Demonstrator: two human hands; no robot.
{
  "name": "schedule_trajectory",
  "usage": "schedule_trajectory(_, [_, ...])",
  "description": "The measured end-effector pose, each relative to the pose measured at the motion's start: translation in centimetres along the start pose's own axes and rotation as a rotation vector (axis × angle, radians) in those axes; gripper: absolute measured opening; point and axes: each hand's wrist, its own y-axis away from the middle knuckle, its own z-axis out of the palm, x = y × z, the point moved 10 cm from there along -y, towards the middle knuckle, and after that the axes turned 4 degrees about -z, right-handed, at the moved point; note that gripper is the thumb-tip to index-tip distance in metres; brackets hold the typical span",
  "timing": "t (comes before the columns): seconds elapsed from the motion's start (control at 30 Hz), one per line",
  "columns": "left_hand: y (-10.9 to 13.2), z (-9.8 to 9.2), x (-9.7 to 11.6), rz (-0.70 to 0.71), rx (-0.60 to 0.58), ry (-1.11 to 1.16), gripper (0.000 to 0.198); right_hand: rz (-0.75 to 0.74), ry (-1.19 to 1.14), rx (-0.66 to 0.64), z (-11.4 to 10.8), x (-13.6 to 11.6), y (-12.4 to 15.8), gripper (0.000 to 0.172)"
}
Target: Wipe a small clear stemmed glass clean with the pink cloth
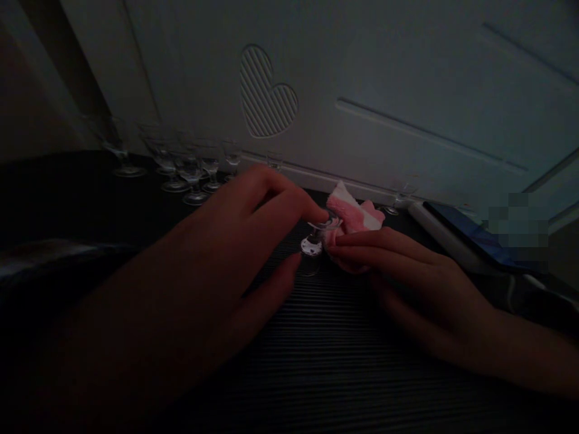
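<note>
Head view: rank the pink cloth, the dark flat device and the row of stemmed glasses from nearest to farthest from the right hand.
1. pink cloth, at the right hand's fingertips.
2. dark flat device, just right of the hand.
3. row of stemmed glasses, far left by the wall.

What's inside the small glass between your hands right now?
The pink-and-white cloth, held by the right hand, is pressed at the mouth of the small glass, which the left hand grips. How far it goes in is hidden by the cloth and the dim light.
</note>
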Motion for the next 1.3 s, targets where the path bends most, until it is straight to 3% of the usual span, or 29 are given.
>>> schedule_trajectory(0.2, [1.1, 0.1, -0.5, -0.028, -0.012, 0.002, 0.023, -0.013, -0.004, -0.004, 0.0, -0.3, -0.2, 0.059])
schedule_trajectory(0.27, [1.3, -0.3, -0.8, -0.044, 0.039, -0.011, 0.022, -0.036, -0.008, -0.004, 0.0, -0.6, -0.3, 0.058])
schedule_trajectory(0.4, [0.7, 0.3, -0.6, -0.027, -0.022, -0.012, 0.023, -0.079, -0.014, -0.011, -0.2, -1.2, -0.5, 0.059])
schedule_trajectory(0.57, [-0.1, -0.5, -0.1, 0.010, 0.039, -0.003, 0.013, -0.065, -0.008, -0.035, -0.2, -1.1, -0.5, 0.064])
schedule_trajectory(0.7, [0.1, -0.8, 0.3, 0.020, 0.028, -0.001, 0.017, -0.076, -0.008, -0.036, -0.2, -1.2, -0.5, 0.063])
schedule_trajectory(0.87, [0.2, -1.2, -0.2, -0.043, 0.038, 0.062, 0.014, -0.069, -0.025, -0.048, 0.0, -1.2, -0.5, 0.065])
schedule_trajectory(1.07, [-0.4, -0.5, -1.6, -0.175, -0.013, 0.150, 0.041, -0.077, -0.034, -0.043, 0.0, -1.1, -0.5, 0.060])
schedule_trajectory(1.23, [-0.6, -0.7, -1.4, -0.159, 0.004, 0.144, 0.041, -0.070, -0.024, -0.055, -0.1, -1.1, -0.5, 0.066])
schedule_trajectory(1.3, [-0.4, -1.0, -1.0, -0.104, 0.022, 0.122, 0.030, -0.074, -0.028, -0.050, -0.2, -1.2, -0.5, 0.067])
